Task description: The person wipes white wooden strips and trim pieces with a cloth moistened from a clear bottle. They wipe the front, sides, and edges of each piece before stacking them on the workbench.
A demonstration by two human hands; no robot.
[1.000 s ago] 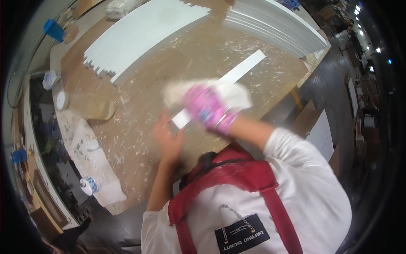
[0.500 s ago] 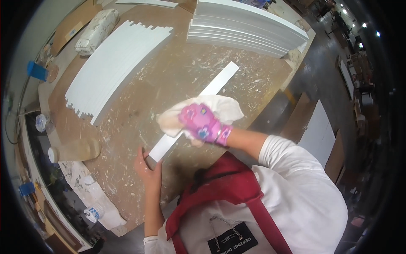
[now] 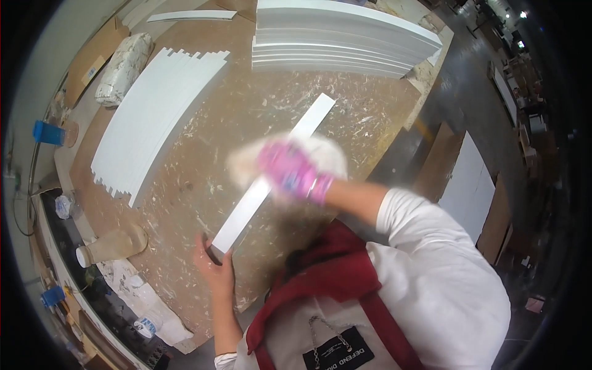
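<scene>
**White strip wiped on the spattered counter**

Head view: a long white strip (image 3: 271,179) lies diagonally on the paint-flecked counter (image 3: 203,179). The left hand (image 3: 216,268) pins its near end, grip pressed flat, not clenched. The right hand (image 3: 295,171), in a pink glove, has its grip clenched on a pale cloth (image 3: 320,157), blurred, over the strip's middle. Stacked white boards (image 3: 339,37) sit at the far edge; a row of white slats (image 3: 154,117) lies well left.

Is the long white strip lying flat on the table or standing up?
Lying flat. The long white strip rests with its broad face on the speckled table; the left hand steadies its near end while the pink-gloved right hand presses a cloth on it.
</scene>
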